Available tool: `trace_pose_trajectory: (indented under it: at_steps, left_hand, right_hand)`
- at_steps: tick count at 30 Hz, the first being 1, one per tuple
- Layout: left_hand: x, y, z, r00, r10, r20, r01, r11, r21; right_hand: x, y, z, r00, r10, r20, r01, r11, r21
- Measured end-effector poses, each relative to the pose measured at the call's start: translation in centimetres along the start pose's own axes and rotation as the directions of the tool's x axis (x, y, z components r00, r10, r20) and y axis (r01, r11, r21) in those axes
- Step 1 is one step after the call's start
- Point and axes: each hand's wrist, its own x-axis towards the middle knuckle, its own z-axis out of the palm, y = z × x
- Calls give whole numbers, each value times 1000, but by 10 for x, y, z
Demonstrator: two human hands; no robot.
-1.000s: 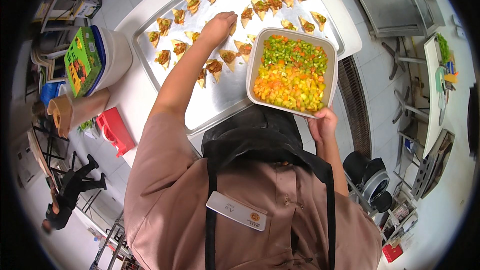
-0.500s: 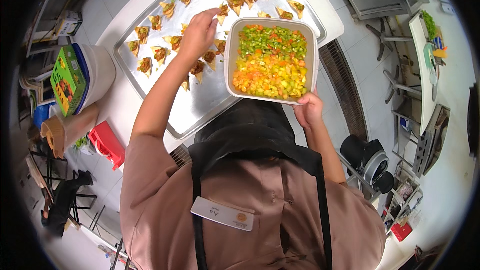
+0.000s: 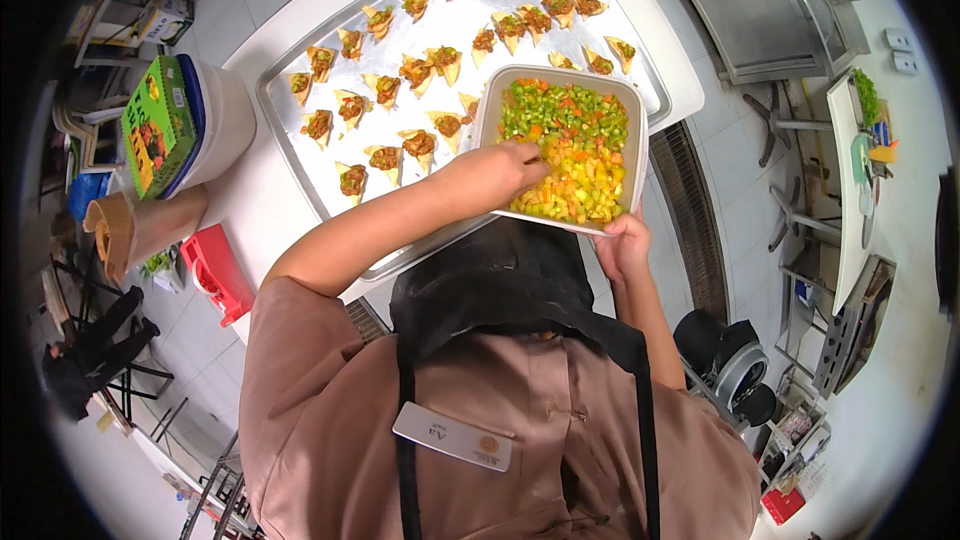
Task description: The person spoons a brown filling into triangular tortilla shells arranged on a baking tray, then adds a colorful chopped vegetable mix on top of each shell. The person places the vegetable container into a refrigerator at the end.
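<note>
My right hand (image 3: pixel 626 248) grips the near right corner of a beige square tub (image 3: pixel 487 130). Inside it are diced peppers (image 3: pixel 566 115), green with orange bits on the far side and yellow-orange on the near side. My left hand (image 3: pixel 508 178) reaches over the tub's left rim, its fingers bunched together in the yellow-orange dice; the fingertips are partly hidden. Beyond the tub lies a large metal tray (image 3: pixel 300 175) with rows of folded pastry triangles (image 3: pixel 383 90), topped with a brown filling and green bits. The tub covers part of the tray's right side.
The tray rests on a white table (image 3: pixel 235 195). At left stand a white bucket (image 3: pixel 228 105) with a green box (image 3: pixel 160 130) on top, and a red holder (image 3: pixel 217 275). A metal cabinet (image 3: pixel 745 10) is at far right; a floor drain grate (image 3: pixel 690 220) runs along the right.
My left hand has come back from the pastries on the tray into the tub of diced peppers. The tub stays in my right hand; the whole view has shifted slightly.
</note>
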Motion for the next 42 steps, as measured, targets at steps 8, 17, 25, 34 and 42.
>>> trace_pose_trajectory:
  at_steps: [8,17,25,34,42]
  left_hand:
    - [18,5,-21,996,-68,-55,57,982,-179]
    - [48,-66,-45,806,-590,-41,306,475,-825]
    - [63,-163,-43,637,-692,-339,671,715,-198]
    - [54,-192,-26,734,-536,-418,649,735,197]
    - [71,-192,-41,745,-410,-527,521,850,75]
  right_hand:
    - [5,-3,-2,999,35,9,-36,999,29]
    - [24,-22,-25,1000,19,-21,-19,1000,11]
    - [21,-48,-49,996,26,-83,-21,998,65]
    - [21,-40,-56,995,-47,-90,54,996,71]
    - [23,-38,-55,994,-41,-106,52,993,103]
